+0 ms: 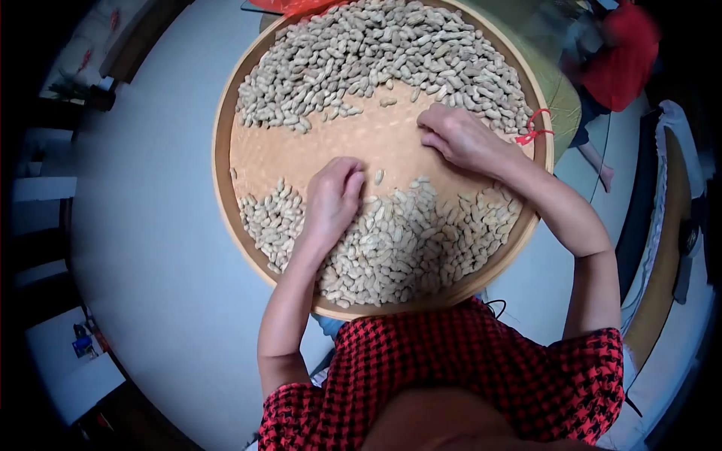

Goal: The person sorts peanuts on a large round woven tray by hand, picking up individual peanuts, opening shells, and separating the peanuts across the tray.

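A large round shallow tray [293, 156] with a wooden rim holds unshelled peanuts in two heaps. The far heap [383, 45] looks greyer, and the near heap [380, 248] is paler. My left hand [335, 197] is over the inner edge of the near heap, its fingers curled in. Over the bare strip close to the far heap is my right hand [460, 137], with thumb and fingers bent together. Whatever either hand may hold is hidden. One loose peanut [379, 177] lies between the hands, and another [387, 101] sits by the far heap.
A red tie [532, 128] is knotted on the tray's right rim. Red plastic [297, 6] shows behind the far rim. Another person in red [628, 56] is at the upper right. Pale floor [165, 188] extends to the left, and a long bench-like seat [662, 248] stands right.
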`<state>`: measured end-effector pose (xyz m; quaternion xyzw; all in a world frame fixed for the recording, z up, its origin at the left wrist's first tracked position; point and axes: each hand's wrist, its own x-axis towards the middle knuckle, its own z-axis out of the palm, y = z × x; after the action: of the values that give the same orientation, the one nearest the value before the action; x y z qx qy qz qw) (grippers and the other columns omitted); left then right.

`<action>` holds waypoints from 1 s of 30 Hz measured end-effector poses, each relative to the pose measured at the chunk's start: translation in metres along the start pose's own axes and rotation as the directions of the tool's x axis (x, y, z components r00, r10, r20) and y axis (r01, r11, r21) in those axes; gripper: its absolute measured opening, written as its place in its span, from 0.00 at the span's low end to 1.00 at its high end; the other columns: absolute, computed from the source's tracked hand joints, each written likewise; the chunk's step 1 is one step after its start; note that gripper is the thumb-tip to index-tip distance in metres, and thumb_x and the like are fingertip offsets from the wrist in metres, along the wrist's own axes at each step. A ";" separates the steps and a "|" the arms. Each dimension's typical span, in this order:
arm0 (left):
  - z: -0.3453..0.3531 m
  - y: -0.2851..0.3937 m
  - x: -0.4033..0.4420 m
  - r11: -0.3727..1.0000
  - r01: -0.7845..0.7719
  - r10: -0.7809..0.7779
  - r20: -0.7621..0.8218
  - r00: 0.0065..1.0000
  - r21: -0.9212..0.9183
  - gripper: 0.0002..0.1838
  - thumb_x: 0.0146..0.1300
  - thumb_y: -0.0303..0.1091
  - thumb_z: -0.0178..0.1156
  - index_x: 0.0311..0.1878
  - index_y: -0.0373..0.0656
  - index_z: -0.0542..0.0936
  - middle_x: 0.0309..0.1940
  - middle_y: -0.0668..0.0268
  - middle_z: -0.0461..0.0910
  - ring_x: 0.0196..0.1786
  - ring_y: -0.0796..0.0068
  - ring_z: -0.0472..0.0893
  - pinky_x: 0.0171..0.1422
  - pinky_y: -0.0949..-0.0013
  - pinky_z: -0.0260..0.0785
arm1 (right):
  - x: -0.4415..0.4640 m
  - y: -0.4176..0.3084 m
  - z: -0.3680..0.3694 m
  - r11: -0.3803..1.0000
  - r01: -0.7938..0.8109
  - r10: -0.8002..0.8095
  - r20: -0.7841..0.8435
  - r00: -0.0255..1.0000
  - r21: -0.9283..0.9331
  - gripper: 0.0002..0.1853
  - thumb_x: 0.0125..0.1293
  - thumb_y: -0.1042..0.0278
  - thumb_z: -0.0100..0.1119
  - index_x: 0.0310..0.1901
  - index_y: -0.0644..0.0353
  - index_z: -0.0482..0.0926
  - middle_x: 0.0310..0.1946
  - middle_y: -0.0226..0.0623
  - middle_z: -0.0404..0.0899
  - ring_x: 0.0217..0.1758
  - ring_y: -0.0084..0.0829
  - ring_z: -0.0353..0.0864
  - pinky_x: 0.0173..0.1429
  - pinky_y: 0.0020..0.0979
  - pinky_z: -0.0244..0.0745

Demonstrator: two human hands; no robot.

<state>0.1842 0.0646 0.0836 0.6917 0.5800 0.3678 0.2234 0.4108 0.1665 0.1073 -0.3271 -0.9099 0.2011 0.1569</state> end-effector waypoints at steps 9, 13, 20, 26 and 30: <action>0.024 0.002 0.004 0.987 -0.043 0.028 0.094 0.995 0.156 0.06 0.51 0.25 0.61 0.32 0.34 0.75 0.27 0.52 0.76 0.30 0.53 0.77 0.35 0.60 0.68 | 0.000 -0.012 0.020 0.994 0.046 -0.050 0.044 0.998 0.104 0.02 0.48 0.82 0.49 0.25 0.68 0.69 0.25 0.51 0.73 0.32 0.49 0.74 0.36 0.43 0.68; 0.017 0.004 -0.005 0.994 -0.079 0.070 0.100 0.992 0.081 0.04 0.50 0.21 0.59 0.30 0.33 0.74 0.26 0.50 0.74 0.30 0.50 0.75 0.35 0.57 0.67 | 0.000 -0.042 -0.004 0.954 -0.051 -0.115 0.516 0.849 0.295 0.05 0.58 0.72 0.55 0.33 0.64 0.76 0.30 0.47 0.76 0.33 0.45 0.76 0.37 0.37 0.70; 0.013 0.010 -0.038 0.992 -0.126 0.120 0.176 0.977 0.022 0.05 0.47 0.17 0.54 0.28 0.34 0.71 0.24 0.51 0.71 0.31 0.49 0.72 0.35 0.56 0.63 | 0.051 -0.004 0.019 0.998 0.042 -0.039 -0.061 0.997 0.037 0.05 0.57 0.74 0.55 0.33 0.66 0.75 0.29 0.47 0.75 0.33 0.46 0.75 0.38 0.39 0.72; 0.012 0.011 -0.044 0.991 -0.127 0.117 0.168 0.979 0.049 0.06 0.50 0.20 0.55 0.33 0.36 0.73 0.26 0.53 0.71 0.33 0.52 0.73 0.38 0.58 0.62 | 0.062 -0.001 0.039 0.979 -0.046 0.015 -0.155 0.988 -0.199 0.06 0.57 0.76 0.54 0.36 0.65 0.73 0.30 0.44 0.72 0.32 0.45 0.75 0.36 0.36 0.71; 0.007 0.018 -0.038 0.987 -0.154 0.144 0.165 0.976 0.051 0.05 0.54 0.24 0.56 0.34 0.35 0.73 0.28 0.54 0.72 0.33 0.53 0.73 0.38 0.60 0.64 | 0.051 -0.021 0.026 0.975 0.124 -0.092 -0.176 0.980 0.182 0.06 0.58 0.76 0.53 0.37 0.65 0.72 0.31 0.43 0.73 0.33 0.39 0.75 0.36 0.34 0.71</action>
<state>0.1985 0.0249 0.0831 0.7673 0.5180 0.3080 0.2190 0.3516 0.1783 0.1020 -0.2758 -0.8865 0.2512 0.2738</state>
